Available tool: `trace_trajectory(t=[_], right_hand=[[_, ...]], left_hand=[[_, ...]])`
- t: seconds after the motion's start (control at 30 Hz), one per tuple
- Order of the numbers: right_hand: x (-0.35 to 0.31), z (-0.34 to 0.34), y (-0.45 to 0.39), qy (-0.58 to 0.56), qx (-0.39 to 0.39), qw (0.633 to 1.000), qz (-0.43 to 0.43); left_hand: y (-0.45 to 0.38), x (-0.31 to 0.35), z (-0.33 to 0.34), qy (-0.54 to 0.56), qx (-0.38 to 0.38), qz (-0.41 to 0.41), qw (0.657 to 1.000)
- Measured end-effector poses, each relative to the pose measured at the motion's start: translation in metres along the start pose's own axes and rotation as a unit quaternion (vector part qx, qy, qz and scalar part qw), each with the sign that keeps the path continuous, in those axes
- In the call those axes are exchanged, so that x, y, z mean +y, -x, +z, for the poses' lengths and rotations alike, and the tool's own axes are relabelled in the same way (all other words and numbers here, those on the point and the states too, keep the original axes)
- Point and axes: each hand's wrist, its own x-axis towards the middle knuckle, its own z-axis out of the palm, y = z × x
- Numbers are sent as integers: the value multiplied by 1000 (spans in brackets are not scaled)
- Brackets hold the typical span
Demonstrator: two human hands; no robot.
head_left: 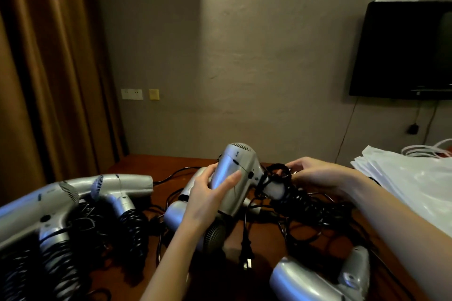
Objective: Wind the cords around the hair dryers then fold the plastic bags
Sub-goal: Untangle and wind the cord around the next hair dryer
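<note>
The hair dryer (234,173) being wound is held up over the middle of the worktop (269,239), barrel end toward the left hand and its handle pointing right and slightly down toward the right hand. The left hand (208,193) grips the silver barrel, thumb on the near side and fingers curled over the front. The right hand (315,173) is just beside the handle, its fingers pinching a dark loop of the cord (281,171) where the coils are gathering. The dryer's long axis runs left to right between the two hands, so my guess is that the next turn of cord has to pass around the handle on the right-hand side, with the left hand only steadying. Loose cord trails down from the handle into a tangle, and a plug (247,255) lies on the wood below.

To the left, wound dryers (56,208) lie side by side with black coils around their handles. More unwound ones sit under the held one and at the near right (318,278), so the winding looks partly done. The plastic bags (415,178) lie in a white stack at the right, apparently not yet folded.

Behind: a plain wall, a brown curtain (49,68) at left, wall sockets (132,94), and a dark television (403,49) mounted at right.
</note>
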Motion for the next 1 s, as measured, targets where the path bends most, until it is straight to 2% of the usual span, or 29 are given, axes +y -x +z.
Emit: trace_trajectory(t=[0.2, 0.23, 0.3, 0.37, 0.5, 0.57, 0.6, 0.67, 0.73, 0.8, 0.87, 1.0], right_hand=[[-11, 5, 15, -160, 36, 986, -16], [-15, 11, 20, -149, 41, 988, -17], [-20, 25, 28, -18, 61, 998, -4], [-21, 40, 32, 84, 122, 989, -21], [-8, 55, 32, 27, 181, 982, -38], [2, 56, 31, -35, 194, 980, -27], [6, 56, 31, -63, 200, 978, -20], [13, 58, 29, -112, 205, 972, -1], [13, 59, 25, -169, 200, 965, 8], [5, 65, 22, -214, 194, 957, 1], [0, 68, 19, -216, 199, 956, -12], [-13, 77, 20, -216, 193, 956, -53]], left_hand=[[0, -3, 3, -18, 34, 15, 999], [-1, -3, 3, -16, 38, 14, 999], [-1, -3, 3, -17, 42, 8, 999], [-2, -3, 1, -20, 53, -8, 998], [-1, 5, -8, 29, 71, -35, 996], [-3, 8, -21, 98, 114, -46, 988], [-3, 8, -31, 99, 141, -43, 984], [2, 0, -51, 9, 155, -70, 985], [17, -16, -61, -128, 91, -157, 975], [32, -27, -60, -222, 25, -218, 950], [39, -31, -50, -251, 26, -221, 942], [44, -36, -34, -282, 66, -160, 944]])
